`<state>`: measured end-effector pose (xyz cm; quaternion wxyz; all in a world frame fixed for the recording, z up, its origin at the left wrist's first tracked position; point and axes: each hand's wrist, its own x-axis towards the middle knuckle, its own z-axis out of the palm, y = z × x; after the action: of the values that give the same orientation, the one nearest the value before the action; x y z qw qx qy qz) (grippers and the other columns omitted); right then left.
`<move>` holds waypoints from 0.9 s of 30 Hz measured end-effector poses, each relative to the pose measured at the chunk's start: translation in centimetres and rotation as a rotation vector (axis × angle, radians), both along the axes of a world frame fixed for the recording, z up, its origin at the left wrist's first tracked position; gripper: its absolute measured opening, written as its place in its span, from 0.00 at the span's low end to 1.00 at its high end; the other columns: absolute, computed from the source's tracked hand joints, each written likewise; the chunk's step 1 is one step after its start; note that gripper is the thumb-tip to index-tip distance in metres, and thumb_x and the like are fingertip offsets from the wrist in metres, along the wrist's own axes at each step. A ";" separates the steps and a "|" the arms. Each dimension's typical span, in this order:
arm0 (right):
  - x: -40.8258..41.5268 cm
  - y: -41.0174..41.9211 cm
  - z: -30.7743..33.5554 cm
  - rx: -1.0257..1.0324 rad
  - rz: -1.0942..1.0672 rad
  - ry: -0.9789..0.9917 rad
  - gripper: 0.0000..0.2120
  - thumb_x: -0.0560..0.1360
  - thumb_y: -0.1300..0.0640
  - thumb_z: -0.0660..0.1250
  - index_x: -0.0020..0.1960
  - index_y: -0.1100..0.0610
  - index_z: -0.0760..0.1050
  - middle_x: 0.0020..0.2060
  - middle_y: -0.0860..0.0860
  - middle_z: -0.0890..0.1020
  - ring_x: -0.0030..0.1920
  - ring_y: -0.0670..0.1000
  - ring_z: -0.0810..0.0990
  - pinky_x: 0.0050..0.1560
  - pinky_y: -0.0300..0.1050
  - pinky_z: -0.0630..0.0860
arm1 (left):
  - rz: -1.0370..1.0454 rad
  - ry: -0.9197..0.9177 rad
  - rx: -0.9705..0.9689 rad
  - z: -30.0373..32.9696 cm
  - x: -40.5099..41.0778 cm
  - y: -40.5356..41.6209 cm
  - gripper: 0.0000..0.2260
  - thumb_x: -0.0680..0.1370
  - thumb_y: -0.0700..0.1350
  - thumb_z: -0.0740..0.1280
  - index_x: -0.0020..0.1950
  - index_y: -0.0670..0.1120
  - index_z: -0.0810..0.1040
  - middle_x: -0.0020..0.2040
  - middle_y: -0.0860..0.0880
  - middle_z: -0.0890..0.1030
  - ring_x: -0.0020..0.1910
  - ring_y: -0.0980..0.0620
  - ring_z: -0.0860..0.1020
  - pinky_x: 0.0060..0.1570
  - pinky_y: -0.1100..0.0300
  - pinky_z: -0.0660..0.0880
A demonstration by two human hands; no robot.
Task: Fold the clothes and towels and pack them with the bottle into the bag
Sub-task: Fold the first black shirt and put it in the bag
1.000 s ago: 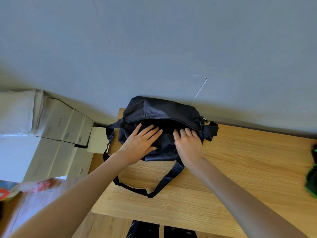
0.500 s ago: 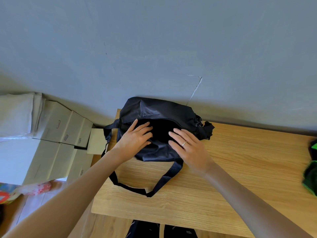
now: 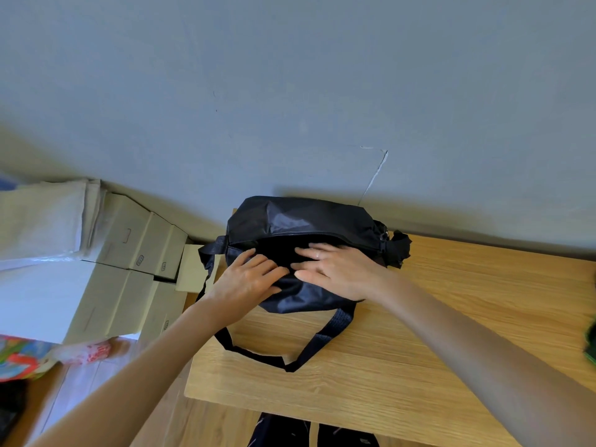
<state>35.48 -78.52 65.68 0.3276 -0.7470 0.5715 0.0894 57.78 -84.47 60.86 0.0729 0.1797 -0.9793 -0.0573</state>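
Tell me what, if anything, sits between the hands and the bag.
Nothing visible: the left hand and right hand already rest directly on the black bag at its open zip.

A plain grey-blue wall (image 3: 290,91) fills the upper half of the room, marked by a thin pale scratch (image 3: 374,179) running down toward the table. The table (image 3: 419,350) is light wood with visible grain, pushed against the wall. To its left stand stacked cardboard boxes (image 3: 135,240), with pale folded fabric (image 3: 42,217) resting on top of the far ones. Below them lies a colourful printed bag (image 3: 22,359) on a light tiled floor (image 3: 80,379). Soft daylight falls evenly across everything.
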 end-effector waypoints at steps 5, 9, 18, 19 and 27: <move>1.6 -2.3 -1.7 0.294 0.048 0.126 0.30 0.77 0.32 0.40 0.74 0.42 0.59 0.76 0.42 0.50 0.76 0.50 0.46 0.72 0.57 0.50 | 0.059 -0.102 0.006 -0.1 1.3 0.5 0.21 0.66 0.48 0.78 0.57 0.49 0.78 0.49 0.50 0.81 0.51 0.49 0.80 0.61 0.44 0.71; 1.7 -2.0 -2.1 0.247 0.088 0.173 0.31 0.77 0.33 0.41 0.74 0.45 0.61 0.76 0.42 0.50 0.76 0.50 0.47 0.72 0.57 0.51 | 0.073 -0.121 -0.005 -0.1 1.4 0.8 0.23 0.65 0.48 0.78 0.59 0.48 0.78 0.51 0.49 0.81 0.54 0.49 0.80 0.62 0.43 0.71; 0.6 2.7 1.4 -0.275 0.136 0.126 0.26 0.81 0.44 0.52 0.76 0.52 0.56 0.76 0.52 0.54 0.76 0.51 0.50 0.74 0.50 0.50 | 0.150 -0.037 0.016 4.0 -0.8 0.3 0.23 0.69 0.44 0.75 0.63 0.46 0.76 0.61 0.46 0.78 0.63 0.46 0.76 0.62 0.44 0.71; 0.1 3.6 1.9 -0.315 0.119 0.126 0.26 0.81 0.46 0.55 0.76 0.52 0.56 0.76 0.53 0.55 0.76 0.52 0.50 0.74 0.50 0.50 | 0.137 -0.025 0.018 4.6 -1.3 0.3 0.23 0.70 0.43 0.75 0.64 0.45 0.75 0.62 0.45 0.78 0.63 0.46 0.76 0.61 0.44 0.72; -7.6 11.6 5.1 -0.396 -0.185 0.177 0.26 0.80 0.52 0.58 0.76 0.51 0.55 0.76 0.52 0.55 0.76 0.52 0.52 0.74 0.49 0.51 | -0.020 -0.065 -0.005 8.1 -10.5 3.7 0.24 0.68 0.46 0.76 0.62 0.46 0.77 0.59 0.46 0.79 0.59 0.46 0.78 0.55 0.49 0.77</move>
<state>27.86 -66.88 70.77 0.1301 -0.7304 0.6704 0.0105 47.25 -80.74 68.93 0.0411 0.1715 -0.9831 -0.0498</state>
